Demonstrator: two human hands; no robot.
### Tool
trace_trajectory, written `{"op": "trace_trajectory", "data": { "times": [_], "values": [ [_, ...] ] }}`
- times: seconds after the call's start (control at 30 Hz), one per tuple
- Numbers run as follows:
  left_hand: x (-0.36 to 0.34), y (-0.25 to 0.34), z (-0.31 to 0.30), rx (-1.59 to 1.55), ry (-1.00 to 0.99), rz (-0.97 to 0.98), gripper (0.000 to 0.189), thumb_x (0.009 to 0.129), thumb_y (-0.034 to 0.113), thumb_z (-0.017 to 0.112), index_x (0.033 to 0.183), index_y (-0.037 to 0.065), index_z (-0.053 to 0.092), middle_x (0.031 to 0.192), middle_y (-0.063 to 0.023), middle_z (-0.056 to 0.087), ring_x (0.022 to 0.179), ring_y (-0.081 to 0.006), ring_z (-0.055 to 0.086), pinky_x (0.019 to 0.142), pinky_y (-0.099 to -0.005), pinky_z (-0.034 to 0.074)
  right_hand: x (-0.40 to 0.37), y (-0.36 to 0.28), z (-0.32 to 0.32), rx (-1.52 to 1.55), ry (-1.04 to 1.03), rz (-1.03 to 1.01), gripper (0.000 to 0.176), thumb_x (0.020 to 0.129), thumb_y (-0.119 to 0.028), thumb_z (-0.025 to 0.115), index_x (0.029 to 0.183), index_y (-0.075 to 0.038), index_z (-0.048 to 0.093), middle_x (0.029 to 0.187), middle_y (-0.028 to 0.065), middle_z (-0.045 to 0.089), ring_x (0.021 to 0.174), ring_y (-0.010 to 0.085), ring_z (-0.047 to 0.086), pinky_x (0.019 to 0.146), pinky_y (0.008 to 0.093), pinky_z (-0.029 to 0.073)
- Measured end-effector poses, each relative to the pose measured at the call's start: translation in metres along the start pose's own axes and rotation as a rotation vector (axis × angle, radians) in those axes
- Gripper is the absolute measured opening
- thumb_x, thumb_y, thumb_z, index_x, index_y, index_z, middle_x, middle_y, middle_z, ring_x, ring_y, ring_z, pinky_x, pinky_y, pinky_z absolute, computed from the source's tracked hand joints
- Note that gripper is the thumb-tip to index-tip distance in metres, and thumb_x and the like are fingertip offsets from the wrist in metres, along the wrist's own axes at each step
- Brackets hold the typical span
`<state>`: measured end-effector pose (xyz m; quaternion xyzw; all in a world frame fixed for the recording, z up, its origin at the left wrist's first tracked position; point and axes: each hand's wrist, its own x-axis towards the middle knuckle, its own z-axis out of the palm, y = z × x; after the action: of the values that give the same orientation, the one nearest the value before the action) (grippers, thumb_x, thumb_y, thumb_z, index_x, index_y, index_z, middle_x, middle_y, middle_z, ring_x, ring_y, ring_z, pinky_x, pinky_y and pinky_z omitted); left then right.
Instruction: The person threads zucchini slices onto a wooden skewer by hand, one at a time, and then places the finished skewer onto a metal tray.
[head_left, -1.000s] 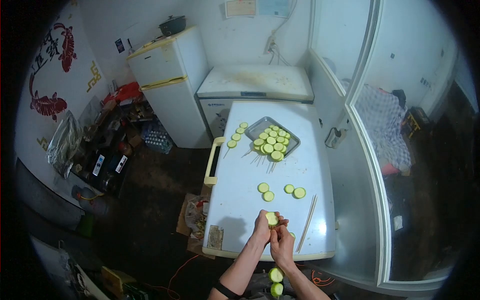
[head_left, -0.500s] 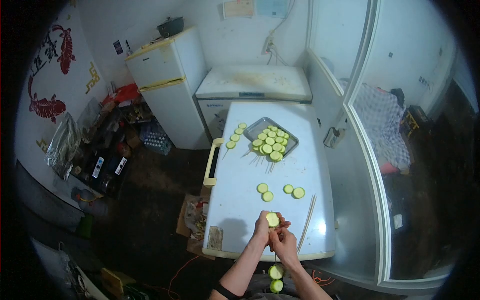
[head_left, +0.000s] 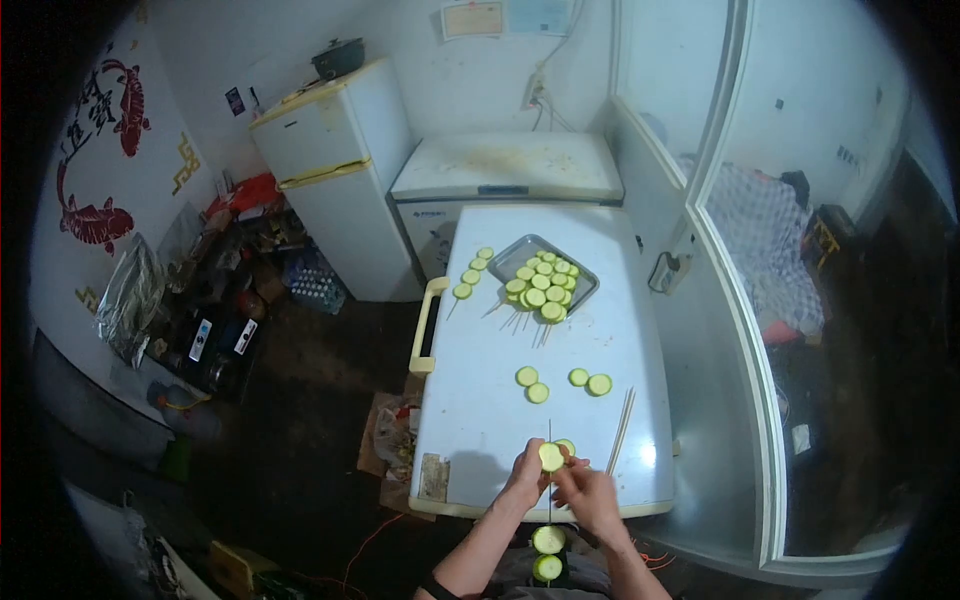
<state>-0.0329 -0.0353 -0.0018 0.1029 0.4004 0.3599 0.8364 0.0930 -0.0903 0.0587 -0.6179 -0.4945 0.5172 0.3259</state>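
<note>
My left hand (head_left: 524,478) is closed on a round zucchini slice (head_left: 551,457) near the table's front edge. A thin skewer (head_left: 550,428) sticks up beyond this slice and runs down toward my body, with two more slices (head_left: 548,540) on its lower part. My right hand (head_left: 588,494) is beside the held slice, its fingers bent and partly spread. Another slice (head_left: 566,447) shows just behind the held one, near my fingertips. Farther up the table lie loose slices (head_left: 538,393) in two small groups.
A metal tray (head_left: 585,272) holds several skewered slices. One more skewer of slices (head_left: 471,276) lies left of it. Bare sticks (head_left: 622,430) rest at the right. The white table (head_left: 480,350) has a handle (head_left: 427,325) on its left edge; a glass partition stands right.
The skewer's tip now stands out above the held slice. A second slice has come into view behind it. My right hand has moved slightly right and its fingers have loosened.
</note>
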Motion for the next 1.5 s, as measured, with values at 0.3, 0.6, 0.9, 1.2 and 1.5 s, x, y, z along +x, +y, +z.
{"op": "trace_trajectory", "data": {
  "times": [0.3, 0.6, 0.9, 1.2, 1.5],
  "values": [
    [-0.008, -0.014, 0.004, 0.06, 0.076, 0.108, 0.044, 0.102, 0.033, 0.034, 0.117, -0.002, 0.056, 0.107, -0.0166, 0.067, 0.101, -0.0265, 0.068, 0.09, -0.0436, 0.057, 0.079, 0.006, -0.01, 0.046, -0.018, 0.132, 0.025, 0.088, -0.022, 0.069, 0.086, 0.002, 0.073, 0.07, 0.0098, 0.068, 0.064, 0.0126, 0.059, 0.059, 0.0336, 0.05],
    [-0.063, -0.048, -0.015, 0.0, -0.281, -0.199, 0.043, 0.103, 0.033, 0.027, 0.104, 0.003, 0.058, 0.102, -0.017, 0.067, 0.101, -0.0309, 0.067, 0.095, -0.0406, 0.052, 0.093, 0.027, -0.008, 0.082, 0.068, 0.151, 0.021, 0.087, -0.016, 0.069, 0.074, 0.001, 0.071, 0.068, 0.0035, 0.064, 0.069, 0.0121, 0.051, 0.066, 0.0295, 0.041],
    [-0.08, -0.057, -0.012, -0.11, -0.345, -0.316, 0.049, 0.106, 0.039, 0.024, 0.113, 0.002, 0.055, 0.113, -0.0206, 0.065, 0.105, -0.0329, 0.066, 0.093, -0.0422, 0.054, 0.062, 0.036, -0.008, 0.218, 0.034, 0.087, 0.024, 0.096, -0.024, 0.059, 0.09, -0.002, 0.067, 0.072, 0.0054, 0.066, 0.059, 0.0109, 0.052, 0.056, 0.0278, 0.041],
    [0.083, -0.036, -0.096, 0.947, 0.318, 0.44, 0.026, 0.097, 0.028, 0.058, 0.104, 0.003, 0.058, 0.093, -0.011, 0.067, 0.082, -0.0232, 0.067, 0.075, -0.0397, 0.053, 0.01, 0.06, -0.039, 0.544, 0.151, 0.197, 0.019, 0.103, -0.025, 0.055, 0.102, -0.006, 0.056, 0.065, 0.0045, 0.057, 0.049, 0.0076, 0.039, 0.046, 0.0243, 0.03],
    [0.181, -0.001, 0.022, 1.593, 0.23, 0.785, 0.054, 0.082, 0.009, 0.073, 0.133, 0.01, 0.052, 0.134, -0.017, 0.047, 0.12, -0.0378, 0.052, 0.095, -0.0466, 0.048, 0.003, 0.119, -0.077, 0.417, 0.279, 0.267, 0.016, 0.099, -0.019, 0.059, 0.099, -0.004, 0.053, 0.068, 0.0055, 0.061, 0.057, 0.0118, 0.056, 0.05, 0.0274, 0.042]
  ]
}}
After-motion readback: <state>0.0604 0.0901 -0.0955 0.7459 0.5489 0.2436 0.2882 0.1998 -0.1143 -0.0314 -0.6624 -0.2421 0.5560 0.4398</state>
